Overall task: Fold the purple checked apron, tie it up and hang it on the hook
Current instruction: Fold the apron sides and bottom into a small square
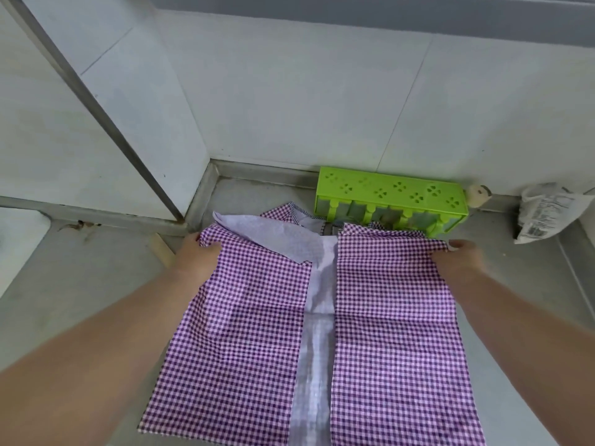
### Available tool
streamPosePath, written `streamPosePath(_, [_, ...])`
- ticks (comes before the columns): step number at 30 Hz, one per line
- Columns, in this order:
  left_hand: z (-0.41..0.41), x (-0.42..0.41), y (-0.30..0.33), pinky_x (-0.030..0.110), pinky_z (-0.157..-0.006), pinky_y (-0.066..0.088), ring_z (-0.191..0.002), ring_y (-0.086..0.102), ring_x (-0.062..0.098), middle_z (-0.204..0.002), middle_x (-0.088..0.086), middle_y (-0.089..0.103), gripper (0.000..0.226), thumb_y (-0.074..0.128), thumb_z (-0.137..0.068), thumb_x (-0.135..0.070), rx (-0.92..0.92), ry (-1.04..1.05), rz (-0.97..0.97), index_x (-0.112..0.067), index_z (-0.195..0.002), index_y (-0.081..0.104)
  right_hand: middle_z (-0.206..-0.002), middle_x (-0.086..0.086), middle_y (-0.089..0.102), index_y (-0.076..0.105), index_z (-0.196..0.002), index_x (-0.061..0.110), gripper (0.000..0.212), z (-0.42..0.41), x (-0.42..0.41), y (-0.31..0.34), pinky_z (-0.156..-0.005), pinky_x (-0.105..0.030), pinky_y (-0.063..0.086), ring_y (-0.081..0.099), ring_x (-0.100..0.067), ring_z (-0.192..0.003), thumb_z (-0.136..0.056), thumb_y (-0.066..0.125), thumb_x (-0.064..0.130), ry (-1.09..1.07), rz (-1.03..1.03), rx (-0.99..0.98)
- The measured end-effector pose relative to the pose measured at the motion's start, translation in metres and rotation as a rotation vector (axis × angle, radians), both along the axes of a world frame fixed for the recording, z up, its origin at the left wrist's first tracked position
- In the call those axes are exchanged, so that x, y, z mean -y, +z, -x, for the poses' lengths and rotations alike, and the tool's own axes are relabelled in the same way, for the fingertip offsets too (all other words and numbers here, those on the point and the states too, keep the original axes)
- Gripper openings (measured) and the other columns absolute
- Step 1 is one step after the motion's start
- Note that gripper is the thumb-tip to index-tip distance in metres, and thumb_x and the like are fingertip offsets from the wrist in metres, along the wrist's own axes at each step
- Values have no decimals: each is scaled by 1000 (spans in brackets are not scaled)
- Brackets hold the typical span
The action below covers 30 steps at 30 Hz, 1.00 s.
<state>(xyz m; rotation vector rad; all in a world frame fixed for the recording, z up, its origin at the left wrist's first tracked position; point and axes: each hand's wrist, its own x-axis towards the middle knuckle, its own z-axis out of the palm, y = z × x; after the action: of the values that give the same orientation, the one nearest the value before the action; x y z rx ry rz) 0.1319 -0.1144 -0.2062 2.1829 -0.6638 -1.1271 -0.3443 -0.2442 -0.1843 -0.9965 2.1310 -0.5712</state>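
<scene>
A grey metal counter (96, 284) meets white tiled walls (289, 91) in a corner. The purple checked apron (244, 317) lies flat on it, long axis running away from the person toward the green rack (391, 191). The left hand (196, 255) and right hand (457, 255), well apart, each grip one of its far corners.

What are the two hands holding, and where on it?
Both hold the apron. The left hand grips its far left corner, the right hand its far right corner, both side panels folded inward.
</scene>
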Motion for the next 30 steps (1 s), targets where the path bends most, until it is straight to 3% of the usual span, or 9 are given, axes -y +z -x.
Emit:
streamPosePath(2, [13,-9,10,56,-112,49,-131,59,32,-152,7,56,82,70,-85,-48,120,-65,-52,-26,-158,39,-131,-17,60,49,-145,19,61,-10,-6,5,-87,-42,56,61,-33,-101,-88,71,16,34,-20,-98])
streamPosePath(4, [28,-20,16,55,-120,40,-146,45,33,-164,7,39,87,73,-91,-37,316,-237,-97,-28,-163,26,-148,-16,46,44,-148,29,68,-21,-19,8,-106,-51,47,53,-39,-126,-86,71,24,208,-57,-313])
streamPosePath(7, [43,-35,23,54,-129,23,-160,16,34,-176,2,4,97,73,-94,-42,560,-461,-166,-37,-167,9,-153,-11,38,41,-149,33,73,-42,-40,11,-118,-55,29,38,-37,-141,-84,73,27,494,56,-572])
streamPosePath(12, [47,-50,11,51,-131,-9,-163,-13,26,-178,5,-11,76,63,-97,-53,934,-890,-184,-37,-163,29,-156,5,42,59,-135,42,41,-76,-47,7,-120,-53,24,33,-26,-147,-93,60,40,970,77,-690])
streamPosePath(14, [48,-54,7,49,-132,-5,-164,-10,25,-177,3,-13,78,60,-100,-52,868,-954,-224,-38,-166,22,-156,8,43,58,-134,41,40,-88,-46,7,-120,-50,23,31,-23,-147,-95,55,31,1050,83,-684])
streamPosePath(20, [53,-59,2,54,-128,29,-164,6,30,-177,-1,-14,85,60,-100,-52,727,-991,-282,-49,-165,6,-165,1,33,24,-160,32,79,-111,-34,14,-126,-48,13,24,-24,-153,-89,43,4,1009,214,-671])
streamPosePath(24, [55,-58,2,52,-129,25,-164,4,31,-177,-1,-19,84,55,-103,-54,781,-1059,-317,-48,-166,0,-132,-6,66,40,-152,33,62,-114,-18,20,-109,-47,46,62,-30,-120,-92,49,18,1153,-11,-744])
streamPosePath(26, [54,-58,0,50,-132,16,-164,0,29,-176,1,-20,83,51,-104,-55,828,-1106,-303,-45,-167,-2,-129,-3,61,50,-144,31,55,-114,-17,21,-95,-47,57,64,-30,-114,-90,62,32,1224,-54,-748])
streamPosePath(30, [56,-61,-3,47,-131,11,-164,-4,24,-177,0,-19,79,44,-108,-50,866,-1170,-278,-36,-168,-4,-135,1,49,53,-134,29,59,-114,-23,17,-92,-44,57,59,-24,-120,-82,78,39,1335,-60,-725])
